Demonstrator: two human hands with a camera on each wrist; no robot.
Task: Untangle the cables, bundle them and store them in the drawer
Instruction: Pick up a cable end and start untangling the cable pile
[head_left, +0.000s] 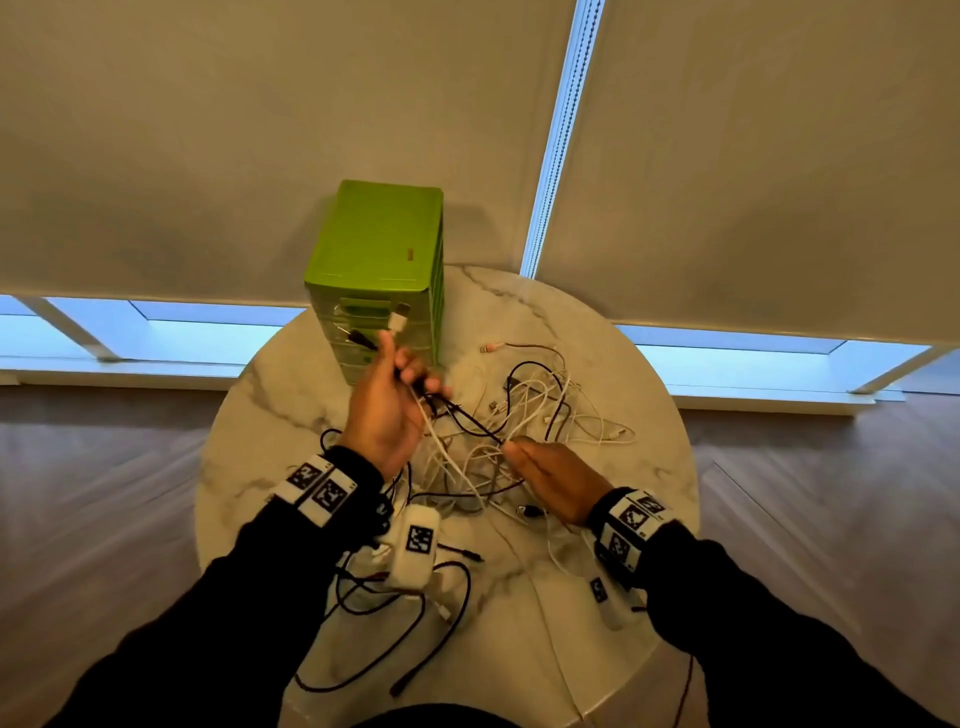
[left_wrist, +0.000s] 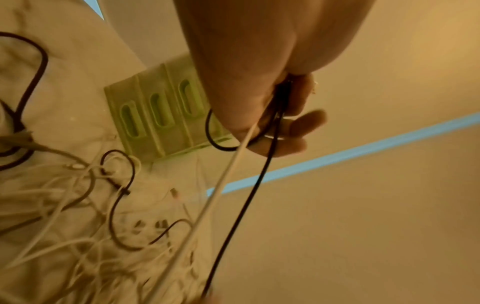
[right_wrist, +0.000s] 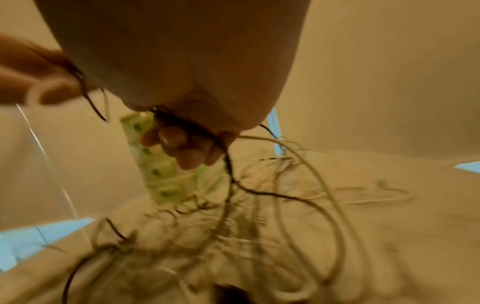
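A tangle of white and dark cables (head_left: 519, 431) lies on the round marble table (head_left: 623, 364). My left hand (head_left: 395, 395) is raised in front of the green drawer unit (head_left: 379, 260) and grips a white cable (left_wrist: 223, 181) and a black cable (left_wrist: 249, 201); their plug ends (head_left: 397, 319) stick up above the fist. My right hand (head_left: 550, 473) is lower, over the heap, and its curled fingers (right_wrist: 176, 142) pinch a dark cable (right_wrist: 228, 185) with white strands. The black cable runs taut between both hands.
The drawer unit's several drawers (left_wrist: 155, 115) are closed. More dark cables (head_left: 395, 623) loop near the table's front edge, beside a white adapter (head_left: 415, 551). Roller blinds (head_left: 727, 156) and low windows stand behind the table.
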